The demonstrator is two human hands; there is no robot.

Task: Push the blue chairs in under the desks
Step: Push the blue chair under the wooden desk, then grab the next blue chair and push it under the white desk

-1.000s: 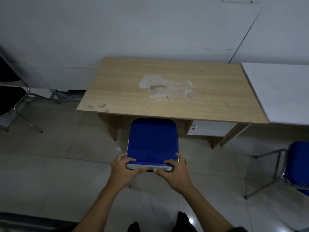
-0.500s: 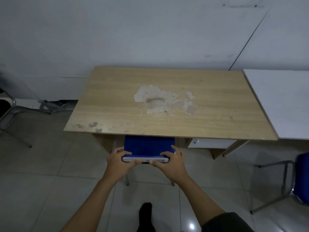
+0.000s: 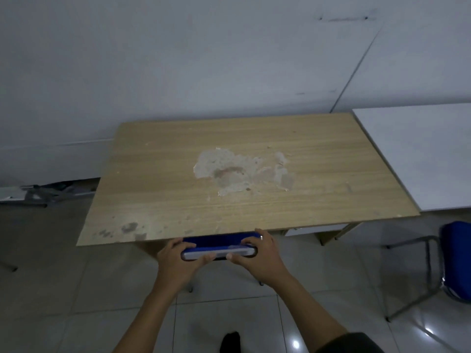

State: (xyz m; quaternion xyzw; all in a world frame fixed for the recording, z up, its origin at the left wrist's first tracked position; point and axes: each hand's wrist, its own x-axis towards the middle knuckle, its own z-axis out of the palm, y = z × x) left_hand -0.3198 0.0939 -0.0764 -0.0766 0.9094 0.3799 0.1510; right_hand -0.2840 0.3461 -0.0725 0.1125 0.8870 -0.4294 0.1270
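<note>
A blue chair point(image 3: 219, 241) stands almost wholly under the wooden desk point(image 3: 254, 179); only a strip of its blue back and its grey top edge show below the desk's front edge. My left hand point(image 3: 178, 258) grips the left end of that top edge. My right hand point(image 3: 257, 256) grips the right end, fingers curled over it. A second blue chair point(image 3: 456, 261) with a metal frame stands out on the floor at the far right, in front of a white desk point(image 3: 420, 154).
A white wall runs behind both desks. Metal frame parts point(image 3: 43, 194) lie on the floor left of the wooden desk. The floor is glossy pale tile. A dark shoe point(image 3: 229, 342) shows at the bottom edge.
The blue chair has slid forward under the wooden desk, with both hands still on its back. The view has come closer to the desk, and much less of the seat shows.
</note>
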